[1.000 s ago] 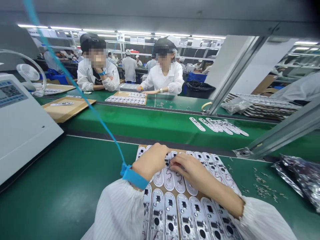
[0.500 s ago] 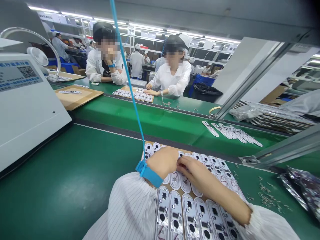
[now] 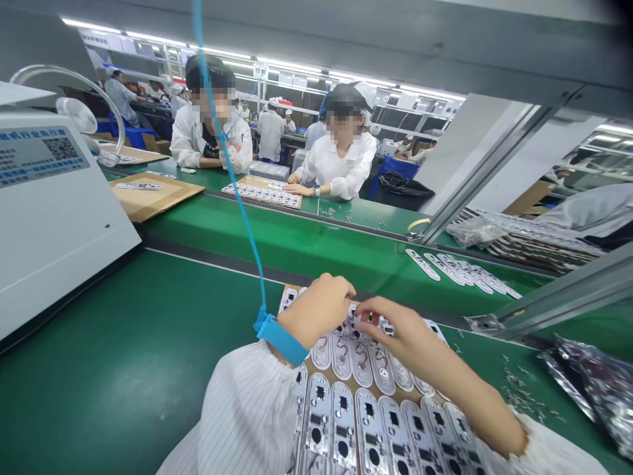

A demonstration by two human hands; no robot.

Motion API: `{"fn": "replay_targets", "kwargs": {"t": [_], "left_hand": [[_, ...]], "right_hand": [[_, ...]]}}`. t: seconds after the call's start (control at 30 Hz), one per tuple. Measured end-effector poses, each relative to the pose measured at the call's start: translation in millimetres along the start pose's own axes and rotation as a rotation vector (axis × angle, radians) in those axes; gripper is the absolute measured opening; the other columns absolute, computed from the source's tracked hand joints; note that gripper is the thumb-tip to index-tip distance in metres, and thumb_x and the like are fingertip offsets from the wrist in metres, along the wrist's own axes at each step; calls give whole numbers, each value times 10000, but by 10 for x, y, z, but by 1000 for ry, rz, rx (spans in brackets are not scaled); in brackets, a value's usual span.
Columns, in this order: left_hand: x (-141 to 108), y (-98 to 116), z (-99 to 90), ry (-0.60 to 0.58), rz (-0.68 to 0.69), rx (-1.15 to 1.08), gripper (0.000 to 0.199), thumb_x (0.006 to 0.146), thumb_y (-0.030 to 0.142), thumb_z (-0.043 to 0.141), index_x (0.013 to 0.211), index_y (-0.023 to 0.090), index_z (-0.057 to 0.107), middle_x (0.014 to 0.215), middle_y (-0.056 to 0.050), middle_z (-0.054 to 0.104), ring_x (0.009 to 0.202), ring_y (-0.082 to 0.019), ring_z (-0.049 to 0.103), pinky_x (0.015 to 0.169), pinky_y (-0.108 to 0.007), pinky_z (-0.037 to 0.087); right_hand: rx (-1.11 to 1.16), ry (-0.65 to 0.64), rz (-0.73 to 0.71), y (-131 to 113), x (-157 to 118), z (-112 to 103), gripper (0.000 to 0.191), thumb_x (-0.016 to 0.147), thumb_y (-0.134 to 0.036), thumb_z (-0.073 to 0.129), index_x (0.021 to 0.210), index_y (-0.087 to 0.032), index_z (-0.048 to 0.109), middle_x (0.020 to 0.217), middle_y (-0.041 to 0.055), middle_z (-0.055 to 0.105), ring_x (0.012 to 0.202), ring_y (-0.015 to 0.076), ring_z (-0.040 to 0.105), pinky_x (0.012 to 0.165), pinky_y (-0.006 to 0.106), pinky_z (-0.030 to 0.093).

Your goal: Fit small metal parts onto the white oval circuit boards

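Observation:
Rows of oval white circuit boards (image 3: 341, 402) with black chips and thin red wires lie on a brown cardboard sheet (image 3: 346, 380) in front of me. My left hand (image 3: 319, 307) is over the far row, back of the hand up; its bent fingers are mostly hidden behind it. A blue wrist strap (image 3: 283, 340) with a blue cord (image 3: 242, 204) circles that wrist. To its right, my right hand (image 3: 393, 323) hovers over the same row, thumb and forefinger apart with nothing visible between them. The two hands do not touch.
Small metal parts (image 3: 519, 389) are scattered to the right, beside a silver bag (image 3: 593, 389). More boards (image 3: 465, 270) lie on the green belt (image 3: 297, 244) beyond. A white machine (image 3: 59, 218) stands left; a metal post (image 3: 484, 171) rises right. Two co-workers sit opposite.
My hands have drawn apart from where they met over the far row. The right thumb and forefinger have spread. The camera view has shifted slightly.

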State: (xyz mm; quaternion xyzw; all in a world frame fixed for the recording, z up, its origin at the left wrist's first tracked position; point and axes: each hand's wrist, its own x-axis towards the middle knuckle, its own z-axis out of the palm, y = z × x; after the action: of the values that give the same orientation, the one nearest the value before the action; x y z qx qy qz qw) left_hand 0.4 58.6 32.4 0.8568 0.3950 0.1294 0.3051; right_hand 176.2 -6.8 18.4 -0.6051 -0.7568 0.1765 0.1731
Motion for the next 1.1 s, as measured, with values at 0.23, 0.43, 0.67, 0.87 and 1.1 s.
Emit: {"fn": "replay_targets", "kwargs": {"t": [0.23, 0.43, 0.67, 0.87, 1.1], "left_hand": [[-121, 264, -261, 19, 178, -508, 136, 862, 243, 606, 941, 196, 706, 865, -14, 768, 820, -152, 693, 699, -246, 505], [-148, 351, -272, -71, 62, -705, 108, 866, 300, 644, 887, 194, 646, 808, -15, 766, 704, -143, 663, 592, -236, 439], [-93, 311, -271, -161, 50, -890, 253, 837, 386, 727, 965, 169, 704, 910, -64, 766, 947, -193, 701, 897, -348, 525], [-120, 315, -324, -33, 103, -712, 271, 835, 463, 718, 914, 205, 748, 885, -33, 761, 879, -180, 696, 764, -287, 507], [-159, 243, -425, -191, 85, -780, 289, 843, 429, 716, 971, 173, 758, 933, -71, 770, 921, -186, 702, 836, -304, 520]], "right_hand": [[36, 447, -212, -128, -248, -385, 216, 941, -419, 598, 1079, -255, 625, 967, 44, 674, 832, 184, 659, 727, 315, 551], [50, 490, -344, -206, -265, -434, 120, 970, -293, 573, 1006, -250, 678, 936, 49, 676, 812, 166, 668, 683, 290, 565], [96, 630, -372, -195, -270, -418, 109, 937, -208, 632, 994, -243, 717, 897, 16, 697, 765, 131, 659, 656, 260, 544], [209, 600, -284, -223, -260, -436, 80, 923, -247, 658, 946, -250, 734, 886, 13, 730, 796, 152, 678, 678, 274, 553], [73, 632, -394, -212, -223, -338, 117, 966, -232, 581, 950, -234, 697, 870, 32, 710, 760, 147, 680, 664, 276, 566]]}}
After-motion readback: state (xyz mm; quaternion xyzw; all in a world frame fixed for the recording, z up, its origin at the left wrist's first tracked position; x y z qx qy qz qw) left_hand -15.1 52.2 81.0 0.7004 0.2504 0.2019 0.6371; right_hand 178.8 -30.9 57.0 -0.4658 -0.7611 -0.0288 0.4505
